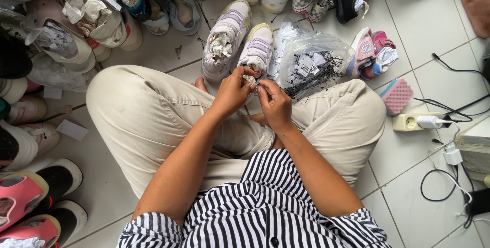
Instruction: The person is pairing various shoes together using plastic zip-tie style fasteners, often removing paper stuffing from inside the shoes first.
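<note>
Both hands meet above the crossed legs, just short of a lilac-and-white sneaker point(258, 49) whose mate point(224, 41) lies beside it. The left hand point(232, 92) is curled almost shut, its fingertips pinching something small; what exactly, I cannot tell. The right hand point(275, 102) is likewise closed to a pinch against it. A clear bag point(311, 56) of tags and thin black pins lies just right of the sneaker. The shoe looks light and soft, paper-stuffed; best held by its strap or tongue, the pins by their ends
</note>
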